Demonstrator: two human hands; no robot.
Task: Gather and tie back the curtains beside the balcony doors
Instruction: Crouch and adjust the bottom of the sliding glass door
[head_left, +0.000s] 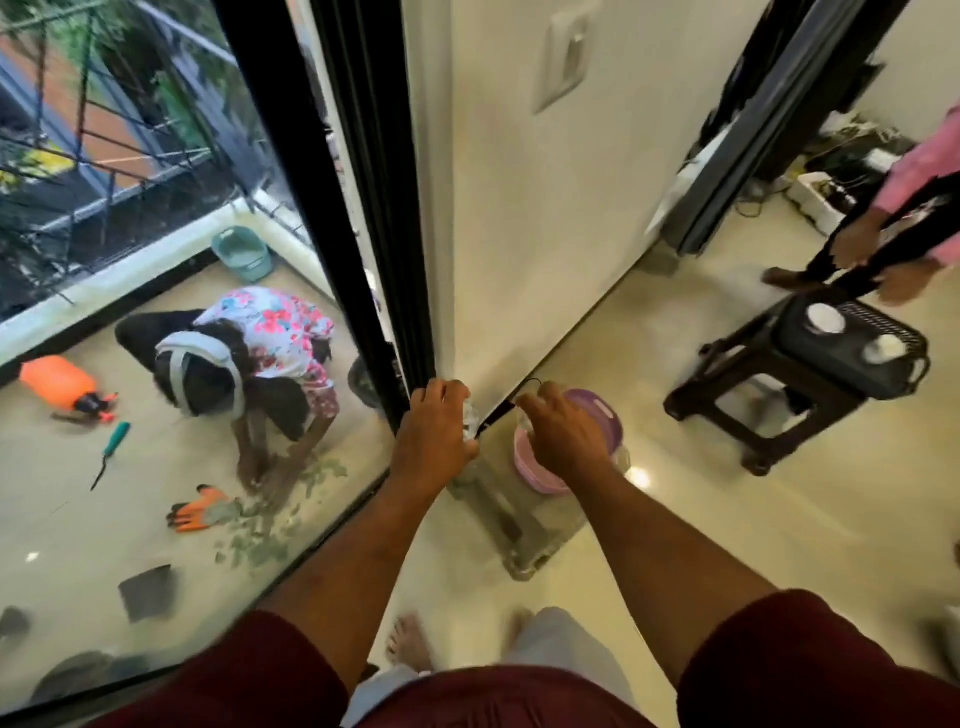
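Seen through the glass balcony door (156, 322), left of the black door frame (363, 208): an orange plastic spray bottle (57, 387) lies on the balcony floor, then a green-handled hand tool (111, 447) and an orange-and-grey work glove (200, 514). A person in a floral top (275, 338) crouches over scattered leaf scraps (260, 540), nearer the frame. A teal plastic tub (241, 254) stands behind that person, against the balcony parapet.

At the foot of the black door frame, the left hand (434, 431) has its fingers curled around something pale and sheer (470, 421); blur prevents confirming it is curtain fabric. The white gathered curtain (519, 208) hangs just right of the frame, reaching down to both hands.

The right hand (561, 434) is near the left, fingers bent downward. A thin dark cord (498, 413) runs between the hands; whether the right hand pinches it cannot be told. Beneath it stands a pink-and-purple plastic bucket (540, 467).

Well right of the frame stands a dark plastic stool (769, 364) carrying a black appliance (852, 338). A second person in a pink sleeve (914, 176) stands beyond it.
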